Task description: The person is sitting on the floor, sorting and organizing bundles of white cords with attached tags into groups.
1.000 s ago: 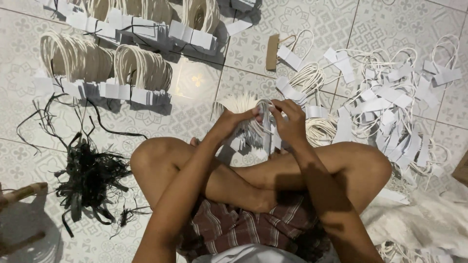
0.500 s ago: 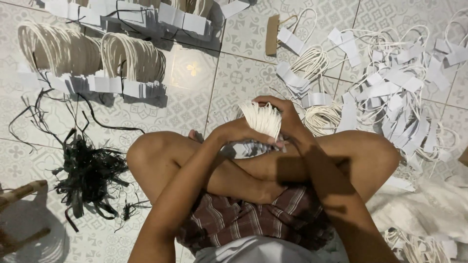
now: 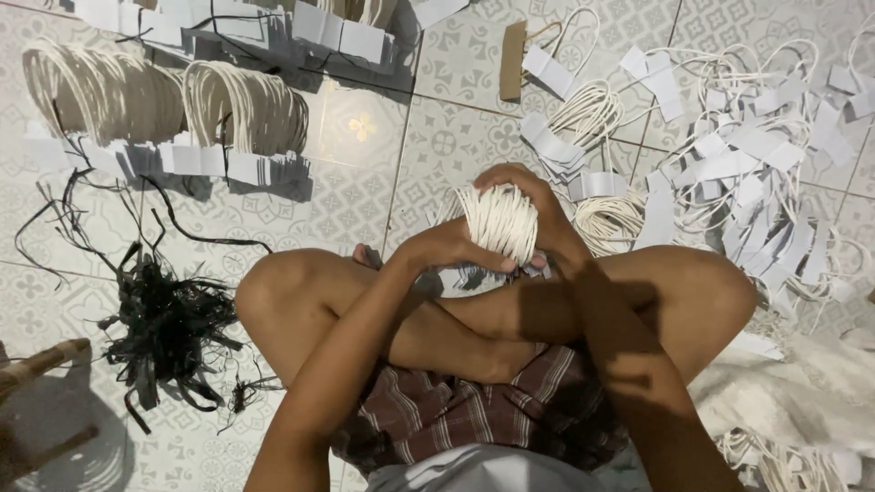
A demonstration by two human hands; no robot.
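Observation:
I sit cross-legged on a patterned tile floor. Both hands hold one thick bundle of white cord handles (image 3: pixel 499 221) just above my crossed legs. My left hand (image 3: pixel 447 251) grips the bundle from the lower left, and its fingers wrap under the cords. My right hand (image 3: pixel 529 196) closes over the top and right side of the same bundle. White paper tabs hang below the bundle, partly hidden by my hands.
Loose cord handles with white paper tabs (image 3: pixel 729 173) are scattered at the right. Two tied bundles (image 3: pixel 241 118) lie at the upper left. A tangle of black strips (image 3: pixel 164 319) lies at the left, a brown card piece (image 3: pixel 512 59) at the top, a wooden stool edge (image 3: pixel 41 364) at lower left.
My hands have gathered the loose cords into one tight bundle and closed around it. The view has shifted slightly down and closer.

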